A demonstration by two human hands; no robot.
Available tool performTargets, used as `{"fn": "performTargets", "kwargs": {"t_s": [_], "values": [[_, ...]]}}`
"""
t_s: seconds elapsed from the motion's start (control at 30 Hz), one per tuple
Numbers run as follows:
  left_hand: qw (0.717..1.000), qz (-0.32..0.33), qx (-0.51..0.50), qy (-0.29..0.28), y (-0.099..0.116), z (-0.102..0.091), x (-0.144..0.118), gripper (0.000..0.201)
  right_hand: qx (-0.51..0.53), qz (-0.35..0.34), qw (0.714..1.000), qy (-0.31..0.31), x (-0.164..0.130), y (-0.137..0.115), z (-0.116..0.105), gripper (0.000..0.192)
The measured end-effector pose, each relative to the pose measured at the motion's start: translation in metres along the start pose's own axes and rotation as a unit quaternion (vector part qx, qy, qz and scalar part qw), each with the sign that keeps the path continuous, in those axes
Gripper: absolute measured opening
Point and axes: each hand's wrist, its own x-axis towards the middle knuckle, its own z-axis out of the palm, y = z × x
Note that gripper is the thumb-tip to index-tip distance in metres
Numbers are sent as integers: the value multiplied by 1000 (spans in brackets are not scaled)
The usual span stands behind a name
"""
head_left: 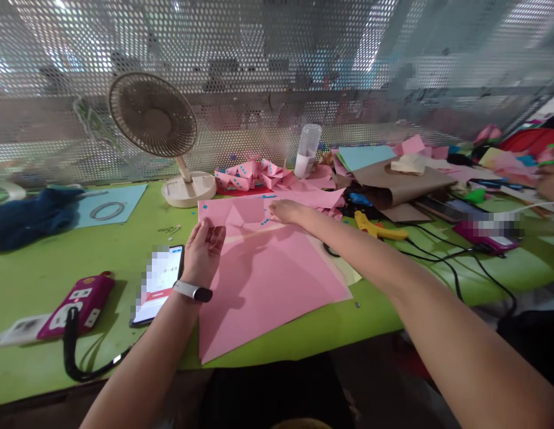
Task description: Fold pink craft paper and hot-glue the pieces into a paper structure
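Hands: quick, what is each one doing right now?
Left hand: closed, pinching the left edge of the pink paper.
Right hand: open, fingers pressed flat on the paper's folded top.

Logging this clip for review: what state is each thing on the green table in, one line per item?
Large pink paper sheet: flat on the table, top edge folded over.
Left hand: pinching the sheet's upper left corner.
Right hand: pressed flat on the folded top edge.
Black smartphone: face up, screen lit.
White desk fan: upright; running or not, cannot tell.
Yellow glue gun: lying on its side.
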Motion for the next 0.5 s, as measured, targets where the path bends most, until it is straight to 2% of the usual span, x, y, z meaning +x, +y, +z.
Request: {"fn": "performTargets", "kwargs": {"t_s": [0.23, 0.5], "values": [[1000, 3, 10, 1, 0, -2, 3, 13, 11, 36, 999, -4, 9, -3, 2, 31], [1000, -6, 2, 14, 0, 0, 2, 12, 62, 55, 996, 18, 4, 10, 7, 22]]}}
